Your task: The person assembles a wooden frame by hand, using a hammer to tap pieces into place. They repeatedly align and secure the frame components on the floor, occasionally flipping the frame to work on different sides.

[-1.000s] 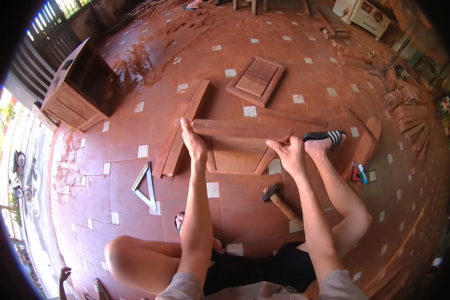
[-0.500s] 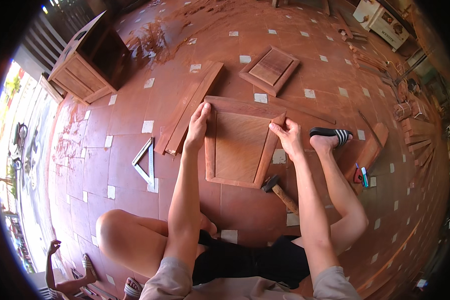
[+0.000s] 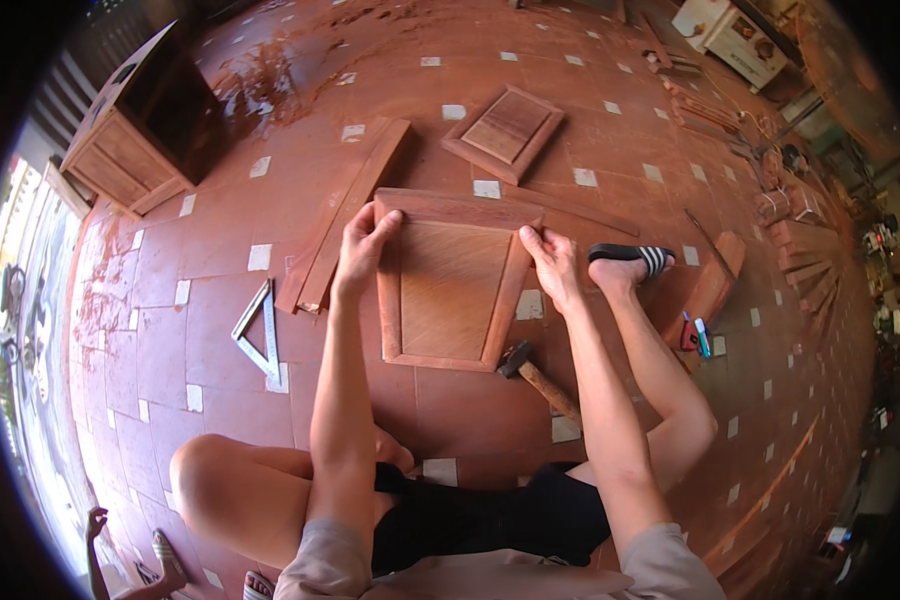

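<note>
Between my hands is a framed wooden panel (image 3: 450, 290), reddish frame around a lighter brown centre, its far edge raised toward me. My left hand (image 3: 363, 245) grips the far left corner, thumb on the face. My right hand (image 3: 553, 258) pinches the far right corner, thumb on the frame. The fingers beneath the panel are mostly hidden. Close to the panel's near right corner lies a hammer (image 3: 545, 385) with a dark head and wooden handle. A metal set square (image 3: 257, 330) rests on the tiles to the left.
A long wooden beam (image 3: 345, 215) lies beyond my left hand. Farther off is a second framed panel (image 3: 505, 132). A wooden cabinet (image 3: 130, 150) stands far left. Pens (image 3: 702, 338) lie beside wood at right, near my sandalled foot. Another person's foot (image 3: 168, 560) shows lower left.
The whole scene has shifted left in view as the head turned slightly. My left thumb has moved further onto the panel's face; both hands still hold it.
</note>
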A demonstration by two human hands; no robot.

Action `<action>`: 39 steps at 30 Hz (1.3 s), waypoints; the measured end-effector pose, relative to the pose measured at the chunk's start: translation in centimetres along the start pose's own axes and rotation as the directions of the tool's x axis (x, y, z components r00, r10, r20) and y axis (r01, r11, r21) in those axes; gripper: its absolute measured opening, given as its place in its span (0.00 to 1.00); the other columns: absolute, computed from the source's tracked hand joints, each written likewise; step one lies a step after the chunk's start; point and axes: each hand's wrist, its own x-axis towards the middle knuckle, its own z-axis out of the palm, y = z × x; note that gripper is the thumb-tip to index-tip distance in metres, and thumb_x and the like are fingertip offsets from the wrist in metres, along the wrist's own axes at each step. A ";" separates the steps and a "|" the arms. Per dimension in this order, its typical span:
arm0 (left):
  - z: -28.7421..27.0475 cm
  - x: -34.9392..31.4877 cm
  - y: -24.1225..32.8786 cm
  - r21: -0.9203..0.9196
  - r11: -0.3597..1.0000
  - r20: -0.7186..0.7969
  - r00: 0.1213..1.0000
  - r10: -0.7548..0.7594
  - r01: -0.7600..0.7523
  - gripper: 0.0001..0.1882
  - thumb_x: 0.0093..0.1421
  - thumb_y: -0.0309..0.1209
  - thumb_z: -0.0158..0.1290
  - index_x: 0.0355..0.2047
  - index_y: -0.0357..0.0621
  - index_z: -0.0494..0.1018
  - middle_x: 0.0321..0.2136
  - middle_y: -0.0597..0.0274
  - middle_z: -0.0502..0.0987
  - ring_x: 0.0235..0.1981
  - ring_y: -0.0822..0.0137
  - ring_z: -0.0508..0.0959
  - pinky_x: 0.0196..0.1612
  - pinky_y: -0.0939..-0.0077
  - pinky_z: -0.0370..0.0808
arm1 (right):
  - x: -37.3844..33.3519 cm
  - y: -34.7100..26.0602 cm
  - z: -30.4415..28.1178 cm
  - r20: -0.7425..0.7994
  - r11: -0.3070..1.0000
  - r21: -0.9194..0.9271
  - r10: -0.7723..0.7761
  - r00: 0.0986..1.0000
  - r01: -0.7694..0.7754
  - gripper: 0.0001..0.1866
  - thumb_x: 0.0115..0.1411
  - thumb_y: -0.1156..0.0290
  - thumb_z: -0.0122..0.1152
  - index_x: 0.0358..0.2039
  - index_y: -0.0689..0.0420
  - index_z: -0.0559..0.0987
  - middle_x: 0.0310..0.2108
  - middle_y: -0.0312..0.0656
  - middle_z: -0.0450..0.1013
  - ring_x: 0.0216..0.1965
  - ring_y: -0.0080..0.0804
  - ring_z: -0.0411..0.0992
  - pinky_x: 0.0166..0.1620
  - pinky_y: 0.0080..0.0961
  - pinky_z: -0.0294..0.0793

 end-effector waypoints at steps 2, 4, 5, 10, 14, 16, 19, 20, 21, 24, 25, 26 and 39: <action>-0.8 0.0 0.5 0.077 0.997 0.063 0.998 -0.021 0.016 0.18 0.73 0.42 0.56 0.52 0.40 0.77 0.43 0.73 0.79 0.45 0.80 0.74 0.52 0.80 0.71 | -0.1 -0.3 -0.1 -0.008 0.997 0.022 -0.075 0.997 0.075 0.27 0.69 0.48 0.66 0.42 0.65 0.85 0.32 0.31 0.80 0.36 0.16 0.70 0.41 0.21 0.72; -1.8 0.5 1.3 0.195 0.979 0.087 0.993 -0.077 0.058 0.20 0.72 0.45 0.57 0.51 0.41 0.78 0.39 0.75 0.78 0.43 0.80 0.74 0.50 0.80 0.71 | -0.2 -0.6 -0.3 -0.024 0.991 -0.099 -0.093 0.995 0.090 0.28 0.69 0.47 0.65 0.40 0.66 0.84 0.30 0.34 0.80 0.36 0.17 0.70 0.41 0.22 0.72; -2.4 0.8 2.0 0.209 0.969 0.110 0.982 -0.155 0.129 0.22 0.70 0.48 0.59 0.49 0.41 0.79 0.38 0.73 0.78 0.41 0.78 0.74 0.47 0.79 0.71 | -0.1 -0.7 -0.4 -0.068 0.979 -0.201 0.004 0.998 -0.017 0.29 0.70 0.46 0.63 0.37 0.67 0.83 0.28 0.37 0.79 0.34 0.18 0.69 0.40 0.24 0.72; -3.8 3.6 8.5 0.553 0.825 0.303 0.894 -0.329 0.116 0.31 0.58 0.53 0.69 0.48 0.37 0.80 0.37 0.63 0.82 0.40 0.70 0.78 0.45 0.71 0.75 | -1.2 -1.5 -1.0 0.007 0.974 -0.120 -0.192 0.981 0.192 0.31 0.72 0.44 0.58 0.34 0.66 0.79 0.21 0.35 0.67 0.29 0.21 0.61 0.34 0.30 0.65; -1.1 5.7 14.1 0.856 0.463 0.436 0.800 -0.413 -0.228 0.31 0.53 0.48 0.71 0.52 0.44 0.80 0.46 0.53 0.83 0.48 0.62 0.82 0.52 0.63 0.78 | -2.2 -2.2 -1.4 0.029 0.968 -0.124 -0.216 0.976 0.218 0.33 0.74 0.41 0.51 0.33 0.64 0.77 0.21 0.37 0.63 0.29 0.24 0.60 0.34 0.33 0.65; 1.2 5.7 15.2 0.891 0.189 0.449 0.748 -0.489 -0.412 0.37 0.53 0.51 0.70 0.60 0.49 0.75 0.52 0.51 0.81 0.56 0.54 0.79 0.57 0.56 0.77 | -2.5 -2.4 -1.4 0.032 0.970 -0.133 -0.202 0.979 0.204 0.33 0.74 0.41 0.49 0.32 0.64 0.76 0.21 0.37 0.62 0.28 0.25 0.60 0.34 0.33 0.65; 4.5 5.3 14.9 0.784 -0.115 0.477 0.710 -0.518 -0.610 0.44 0.53 0.57 0.67 0.65 0.50 0.70 0.56 0.50 0.78 0.62 0.49 0.74 0.58 0.49 0.76 | -2.4 -2.0 -1.4 0.043 0.966 -0.091 -0.241 0.970 0.244 0.33 0.75 0.42 0.48 0.32 0.64 0.75 0.22 0.40 0.64 0.28 0.26 0.61 0.34 0.34 0.66; 5.3 5.1 14.3 0.801 -0.060 0.496 0.715 -0.493 -0.596 0.45 0.53 0.59 0.67 0.65 0.50 0.70 0.56 0.50 0.78 0.62 0.50 0.75 0.59 0.50 0.76 | -2.3 -1.5 -1.5 0.032 0.970 -0.102 -0.221 0.975 0.223 0.32 0.75 0.43 0.48 0.33 0.64 0.75 0.22 0.42 0.65 0.29 0.27 0.62 0.35 0.35 0.67; 6.2 5.0 13.6 0.809 -0.021 0.517 0.727 -0.453 -0.588 0.46 0.52 0.60 0.67 0.65 0.50 0.70 0.57 0.50 0.78 0.62 0.50 0.75 0.60 0.51 0.75 | -2.2 -0.9 -1.7 0.042 0.971 -0.107 -0.212 0.976 0.215 0.31 0.75 0.43 0.49 0.34 0.64 0.76 0.23 0.43 0.67 0.29 0.28 0.63 0.35 0.35 0.67; 7.9 5.6 10.8 0.823 0.040 0.546 0.770 -0.330 -0.567 0.43 0.53 0.65 0.65 0.59 0.48 0.74 0.54 0.50 0.80 0.58 0.50 0.78 0.58 0.50 0.76 | -2.3 2.0 -3.0 0.046 0.979 -0.151 -0.131 0.990 0.137 0.27 0.74 0.48 0.54 0.35 0.65 0.78 0.25 0.44 0.73 0.29 0.26 0.68 0.36 0.33 0.70; 8.5 6.1 9.6 0.832 0.045 0.538 0.785 -0.308 -0.552 0.42 0.53 0.67 0.64 0.56 0.47 0.77 0.53 0.49 0.80 0.56 0.50 0.79 0.56 0.50 0.76 | -2.8 3.3 -3.3 0.034 0.978 -0.183 -0.091 0.995 0.096 0.26 0.74 0.50 0.56 0.36 0.65 0.79 0.26 0.43 0.75 0.29 0.25 0.71 0.35 0.33 0.71; 9.1 6.8 8.3 0.852 0.085 0.520 0.816 -0.253 -0.516 0.40 0.54 0.67 0.62 0.52 0.46 0.78 0.51 0.49 0.81 0.54 0.50 0.79 0.55 0.49 0.76 | -3.9 5.0 -3.2 -0.047 0.985 -0.164 -0.062 0.997 0.053 0.23 0.71 0.52 0.60 0.35 0.64 0.79 0.26 0.44 0.77 0.30 0.27 0.74 0.35 0.33 0.73; 11.9 13.8 -6.6 0.915 0.188 0.298 0.912 0.283 -0.357 0.28 0.72 0.48 0.46 0.21 0.46 0.82 0.24 0.49 0.83 0.32 0.49 0.83 0.42 0.51 0.71 | -15.1 15.3 -3.6 -0.008 0.382 -0.855 0.667 0.745 -0.351 0.19 0.52 0.66 0.63 0.43 0.59 0.84 0.44 0.60 0.81 0.49 0.59 0.80 0.53 0.48 0.81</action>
